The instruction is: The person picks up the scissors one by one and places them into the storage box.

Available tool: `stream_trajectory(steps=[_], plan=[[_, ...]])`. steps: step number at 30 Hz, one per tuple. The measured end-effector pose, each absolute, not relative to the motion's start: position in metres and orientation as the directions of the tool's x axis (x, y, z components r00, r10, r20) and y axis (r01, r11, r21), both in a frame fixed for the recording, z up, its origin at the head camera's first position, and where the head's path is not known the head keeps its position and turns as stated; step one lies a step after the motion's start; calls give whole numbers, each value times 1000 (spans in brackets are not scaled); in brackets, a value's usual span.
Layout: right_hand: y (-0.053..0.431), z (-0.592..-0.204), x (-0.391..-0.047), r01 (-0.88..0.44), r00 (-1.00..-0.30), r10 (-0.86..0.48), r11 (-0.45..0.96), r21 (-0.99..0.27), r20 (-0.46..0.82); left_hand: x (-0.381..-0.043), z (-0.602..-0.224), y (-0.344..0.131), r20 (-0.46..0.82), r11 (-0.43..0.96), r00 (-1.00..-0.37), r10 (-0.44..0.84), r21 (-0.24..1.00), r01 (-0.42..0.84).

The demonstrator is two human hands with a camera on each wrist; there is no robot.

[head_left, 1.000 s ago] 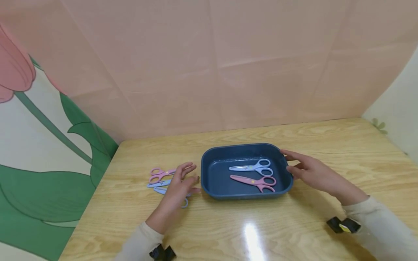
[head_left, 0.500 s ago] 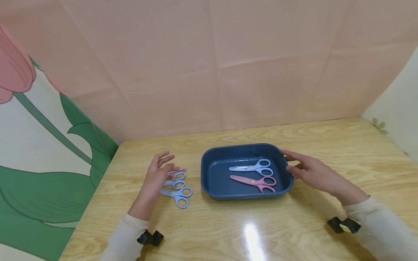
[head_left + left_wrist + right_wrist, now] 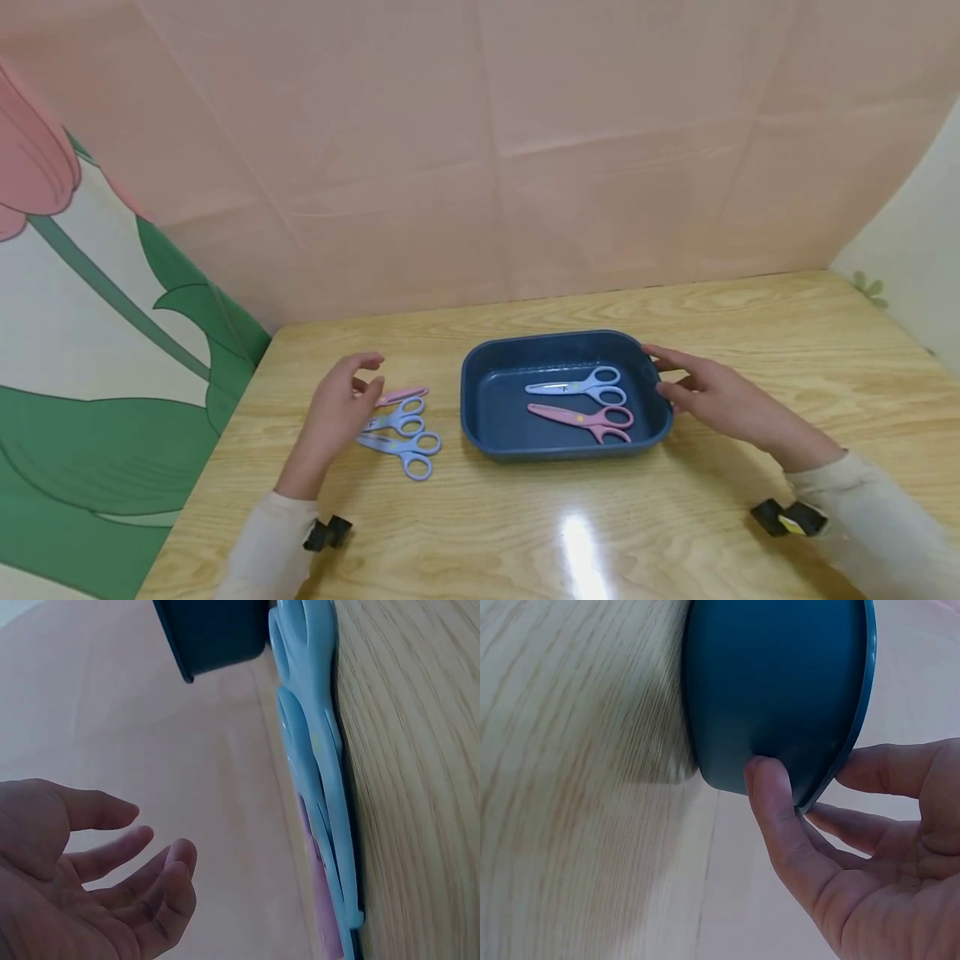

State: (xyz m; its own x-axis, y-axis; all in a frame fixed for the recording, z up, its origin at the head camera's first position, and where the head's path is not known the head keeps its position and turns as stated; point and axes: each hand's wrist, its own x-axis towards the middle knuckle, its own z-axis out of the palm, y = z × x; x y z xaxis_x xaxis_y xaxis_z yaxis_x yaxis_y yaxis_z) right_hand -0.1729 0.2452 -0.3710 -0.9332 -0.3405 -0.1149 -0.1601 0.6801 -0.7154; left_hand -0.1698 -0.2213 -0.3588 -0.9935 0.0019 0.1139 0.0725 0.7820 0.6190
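The nearer blue scissors (image 3: 405, 447), the farther blue scissors (image 3: 393, 420) and the loose pink scissors (image 3: 401, 397) are seen bunched on the desk (image 3: 480, 533) beside the left hand (image 3: 341, 408), by which the pink pair is partly hidden. Between the hands, the tray's blue scissors (image 3: 585, 386) and, closer to the wearer, the tray's pink scissors (image 3: 581, 417) are laid flat in a navy tray (image 3: 495, 412).

Nothing is held by the left hand; its fingers are loosely bent and parted. The tray's end is gripped by the right hand (image 3: 716, 396), its rim taken between the digits.

A reach for loose scissors, with the tray steadied, appears to be under way; for a pick-up, the left hand would need to be lowered and one pair singled out from its neighbours.

Smooth, plastic-looking handles are shaped into rounded loops, blades tapered. The tray is formed with curved corners and a thin lip. Beyond both hands, streaky wood grain is met by a creased peach backdrop (image 3: 495, 167).
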Motion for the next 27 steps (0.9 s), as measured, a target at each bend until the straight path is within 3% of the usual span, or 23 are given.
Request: stream_trajectory(steps=[16,27], plan=[[244,-370,-172,-166,-934,-341,675,-719,-105,-187,-377,-268,45,896,-999,9,444,28],[243,-369,-171,-168,-935,-338,683,-711,-105,-188,-384,-277,52,932,-996,72,352,86]])
